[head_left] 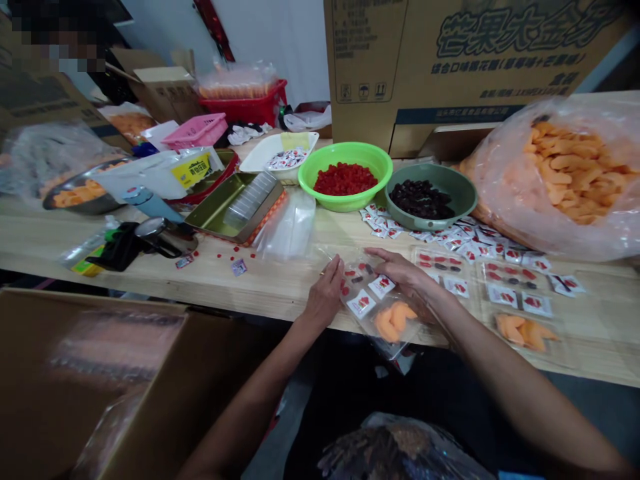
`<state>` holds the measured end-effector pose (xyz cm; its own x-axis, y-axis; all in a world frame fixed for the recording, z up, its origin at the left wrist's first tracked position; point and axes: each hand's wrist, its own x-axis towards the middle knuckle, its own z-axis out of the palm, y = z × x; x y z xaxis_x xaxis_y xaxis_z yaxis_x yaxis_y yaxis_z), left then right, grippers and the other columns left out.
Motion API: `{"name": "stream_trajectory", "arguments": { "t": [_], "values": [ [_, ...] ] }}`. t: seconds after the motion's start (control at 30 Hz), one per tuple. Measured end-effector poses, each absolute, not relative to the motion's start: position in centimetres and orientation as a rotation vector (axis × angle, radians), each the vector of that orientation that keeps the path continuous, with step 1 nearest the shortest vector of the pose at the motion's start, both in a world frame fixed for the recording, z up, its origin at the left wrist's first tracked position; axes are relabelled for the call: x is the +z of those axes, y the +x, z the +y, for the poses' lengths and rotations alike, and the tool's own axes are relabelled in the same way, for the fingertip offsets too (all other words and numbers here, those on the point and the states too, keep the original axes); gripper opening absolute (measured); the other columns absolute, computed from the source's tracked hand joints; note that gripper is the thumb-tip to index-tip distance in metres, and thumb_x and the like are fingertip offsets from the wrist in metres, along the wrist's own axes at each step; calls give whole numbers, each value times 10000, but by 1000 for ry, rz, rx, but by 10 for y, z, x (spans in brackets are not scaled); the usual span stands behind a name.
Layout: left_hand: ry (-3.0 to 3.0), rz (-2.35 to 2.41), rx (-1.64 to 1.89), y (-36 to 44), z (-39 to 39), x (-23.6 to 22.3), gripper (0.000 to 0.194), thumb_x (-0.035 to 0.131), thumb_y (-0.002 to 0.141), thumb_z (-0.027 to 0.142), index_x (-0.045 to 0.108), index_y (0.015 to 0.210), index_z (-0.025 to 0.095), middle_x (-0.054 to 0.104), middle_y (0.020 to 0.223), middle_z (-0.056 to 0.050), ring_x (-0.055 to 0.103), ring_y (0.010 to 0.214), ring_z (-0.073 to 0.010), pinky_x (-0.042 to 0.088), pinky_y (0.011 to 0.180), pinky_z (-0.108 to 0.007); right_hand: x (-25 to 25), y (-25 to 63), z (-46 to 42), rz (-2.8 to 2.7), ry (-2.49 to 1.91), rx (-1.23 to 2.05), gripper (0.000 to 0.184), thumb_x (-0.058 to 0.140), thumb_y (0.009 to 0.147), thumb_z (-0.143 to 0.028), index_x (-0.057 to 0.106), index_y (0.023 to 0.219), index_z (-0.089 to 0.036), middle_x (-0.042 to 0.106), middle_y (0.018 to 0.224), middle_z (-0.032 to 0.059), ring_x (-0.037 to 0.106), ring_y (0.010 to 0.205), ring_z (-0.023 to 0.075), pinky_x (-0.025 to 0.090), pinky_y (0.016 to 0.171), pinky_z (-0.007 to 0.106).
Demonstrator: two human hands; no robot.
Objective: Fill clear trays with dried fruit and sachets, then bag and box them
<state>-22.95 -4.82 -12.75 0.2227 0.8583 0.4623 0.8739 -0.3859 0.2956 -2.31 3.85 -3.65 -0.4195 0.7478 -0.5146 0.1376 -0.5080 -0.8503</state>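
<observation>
Near the table's front edge I hold a clear plastic tray (369, 319) of sweets, tilted and sticking out over the edge. Clear film shows at its far end. Inside lie red and dark pieces, two white sachets (361, 303) and orange curved sweets (395, 321). My left hand (325, 293) pinches the tray's far left corner, thumb and fingers together. My right hand (400, 272) grips the far right side, its index finger stretched along the film; its other fingers are partly hidden. Two similar filled trays, one of them a clear tray (520, 307) further right, rest beside my right forearm.
Behind stand a bright green bowl (306, 181) of red pieces, a grey-green bowl (470, 200) of dark pieces and scattered sachets (450, 239). A big bag of orange sweets (580, 167) sits right. A gold tin (210, 217) lies left; below is an open carton (30, 373).
</observation>
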Motion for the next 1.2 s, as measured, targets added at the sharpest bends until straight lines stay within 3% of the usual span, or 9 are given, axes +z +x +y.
{"name": "stream_trajectory", "arguments": {
  "t": [0.23,0.43,0.63,0.87,0.97,1.07,1.2],
  "values": [
    [-2550,-1626,-956,-242,-46,-128,685,417,915,-16,271,1567,134,422,1556,-237,406,1475,-280,522,1101,-442,-53,-30,51,-1165,-1473,1891,643,635,602,-48,699,1231,-163,753,940,44,669,755,176,508,636,241],
    [-2543,-1642,-1108,-244,-44,-122,755,401,842,-58,296,1566,128,415,1564,-222,392,1485,-252,488,1142,-436,-49,-37,50,-1134,-1385,1838,661,596,578,-69,702,1228,-126,755,913,49,680,755,185,529,668,255],
    [-2469,-1604,-934,-237,-43,-123,704,343,882,-63,269,1567,79,407,1564,-249,321,1518,-277,477,1153,-426,-51,-37,52,-1181,-1404,1738,616,640,609,-113,698,1221,-150,752,933,43,674,773,184,521,653,248],
    [-2390,-1738,-848,-243,-40,-131,676,455,940,55,230,1577,77,394,1559,-280,361,1493,-332,510,1112,-472,-48,-42,46,-1316,-1303,1886,464,726,639,-157,724,1102,-186,750,1064,73,691,853,204,540,691,258],
    [-2403,-1788,-823,-244,-38,-133,717,502,918,66,216,1575,76,354,1577,-295,360,1490,-355,524,1085,-494,-49,-45,48,-1358,-1295,1980,376,735,640,-154,738,1013,-199,758,1004,66,685,816,205,534,665,262],
    [-2425,-1779,-835,-250,-37,-130,715,484,891,25,248,1564,79,374,1573,-277,390,1479,-329,520,1098,-462,-53,-40,54,-1251,-1319,2074,306,723,642,-154,731,947,-181,749,864,51,662,685,184,512,594,260],
    [-2404,-1803,-824,-268,-35,-119,757,394,796,-90,349,1529,91,442,1548,-224,412,1471,-277,505,1128,-427,-50,-16,61,-1225,-1327,2123,422,770,647,-152,727,1066,-174,755,919,52,679,716,183,531,626,262]
  ]
}}
